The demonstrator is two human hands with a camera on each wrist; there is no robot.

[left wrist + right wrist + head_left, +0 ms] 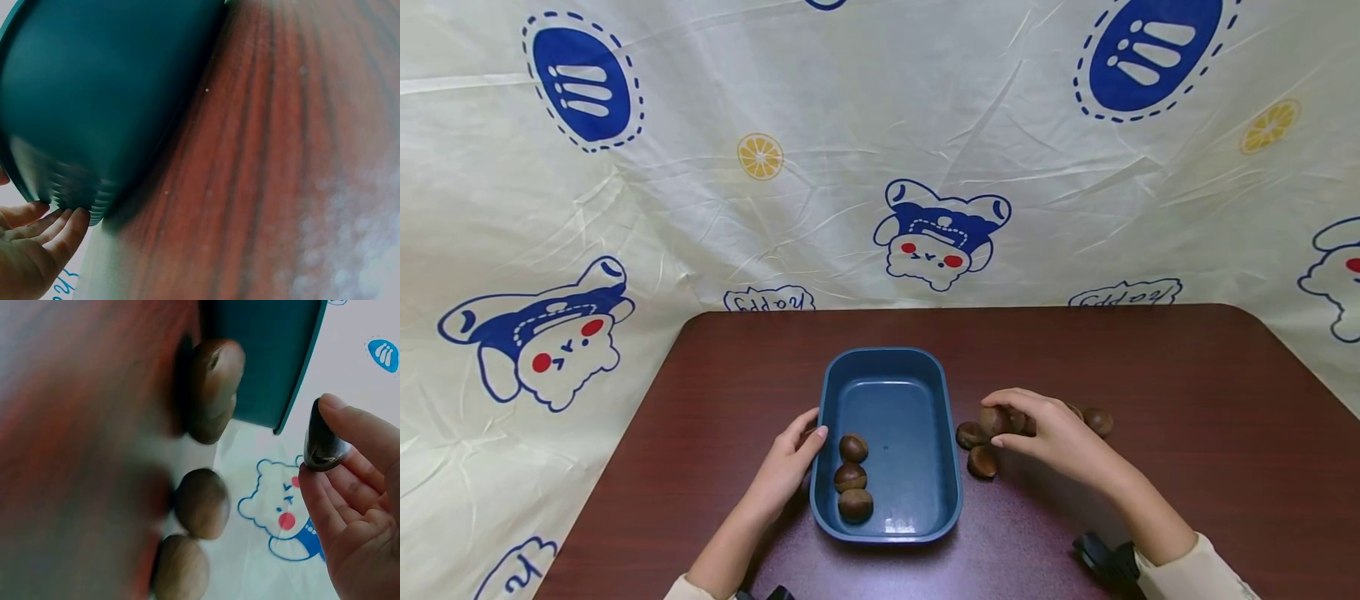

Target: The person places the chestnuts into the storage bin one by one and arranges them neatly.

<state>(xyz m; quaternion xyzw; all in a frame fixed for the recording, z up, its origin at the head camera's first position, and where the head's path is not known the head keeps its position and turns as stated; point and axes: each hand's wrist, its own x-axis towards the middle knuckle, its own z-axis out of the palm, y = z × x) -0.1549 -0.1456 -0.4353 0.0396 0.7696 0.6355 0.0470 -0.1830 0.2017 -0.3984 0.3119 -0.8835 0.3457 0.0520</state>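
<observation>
A blue rectangular tray (886, 367) lies on the table, with three brown chestnuts (850, 477) in a line along its left side. My left hand (784, 467) grips the tray's left side, thumb at the rim; in the left wrist view its fingertips (78, 219) touch the outer wall. To the right of the tray, my right hand (1056, 437) pinches a chestnut (325, 440) between thumb and fingers, raised off the table. Loose chestnuts (982, 462) lie beneath and around that hand, some partly hidden by it.
The dark red-brown wooden table (760, 350) has rounded far corners. A pale cloth (820, 225) printed with blue cartoon animals and orange slices hangs behind it. One more chestnut (1098, 422) lies farther right, beyond the right hand.
</observation>
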